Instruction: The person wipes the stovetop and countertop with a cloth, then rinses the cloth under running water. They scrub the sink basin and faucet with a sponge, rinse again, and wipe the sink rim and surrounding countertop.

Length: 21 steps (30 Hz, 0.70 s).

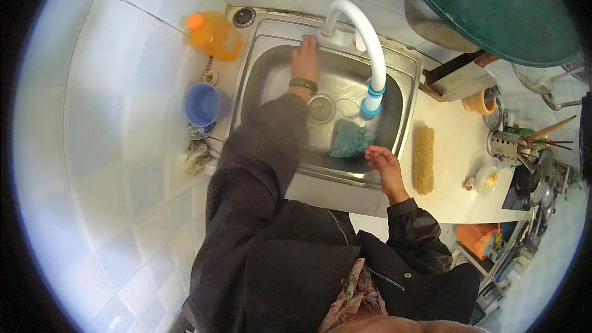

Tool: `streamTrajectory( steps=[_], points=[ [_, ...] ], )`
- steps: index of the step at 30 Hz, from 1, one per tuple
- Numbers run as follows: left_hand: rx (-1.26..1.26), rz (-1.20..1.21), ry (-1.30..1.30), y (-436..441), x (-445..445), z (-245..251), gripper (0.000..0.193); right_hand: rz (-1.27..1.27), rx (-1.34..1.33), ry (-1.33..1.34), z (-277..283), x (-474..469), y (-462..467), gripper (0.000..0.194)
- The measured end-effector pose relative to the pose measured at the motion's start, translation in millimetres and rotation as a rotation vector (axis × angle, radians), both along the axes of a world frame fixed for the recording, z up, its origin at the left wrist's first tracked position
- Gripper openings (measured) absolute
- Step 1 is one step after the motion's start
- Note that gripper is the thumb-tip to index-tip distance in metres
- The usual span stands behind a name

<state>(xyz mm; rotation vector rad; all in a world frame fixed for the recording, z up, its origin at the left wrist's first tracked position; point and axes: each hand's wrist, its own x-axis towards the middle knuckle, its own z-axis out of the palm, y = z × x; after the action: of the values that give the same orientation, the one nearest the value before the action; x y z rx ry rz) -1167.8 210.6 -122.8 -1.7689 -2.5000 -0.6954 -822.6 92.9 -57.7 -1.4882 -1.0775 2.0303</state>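
Note:
My left hand (306,61), with a dark green bangle at its wrist, reaches over the stainless steel sink (289,169). Its fingertips press on the back ledge, left of the faucet base; something dark shows at their tips, too small to make out. A green cloth (351,139) lies at the right front of the basin. Beside it my right hand (385,166) hovers by the front right rim, fingers loosely bent, with nothing seen in them. The white curved faucet (365,23) ends in a blue and white nozzle (371,101) above the basin.
To the left stand an orange bottle (215,37) and a blue cup (203,104). On the right counter are a loofah (424,160), a small bowl (489,179) and a perforated metal utensil holder (503,144). A knife block (458,81) and a large green round object (504,9) are at the upper right.

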Motion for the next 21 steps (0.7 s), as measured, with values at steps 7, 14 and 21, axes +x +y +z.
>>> streamTrajectory(
  steps=[7,14,21],
  points=[
    [-0.019,0.331,0.227,-36,-66,20,0.036,0.073,0.074,-0.036,7,-1,-3,0.022],
    [-0.254,-0.094,-0.259,-27,-23,-2,0.042,0.077,0.021,-0.027,-7,-3,-22,0.027],
    [-0.086,-0.322,-0.583,-97,104,14,0.066,-0.053,0.053,-0.029,-12,-40,5,0.054]
  ],
)
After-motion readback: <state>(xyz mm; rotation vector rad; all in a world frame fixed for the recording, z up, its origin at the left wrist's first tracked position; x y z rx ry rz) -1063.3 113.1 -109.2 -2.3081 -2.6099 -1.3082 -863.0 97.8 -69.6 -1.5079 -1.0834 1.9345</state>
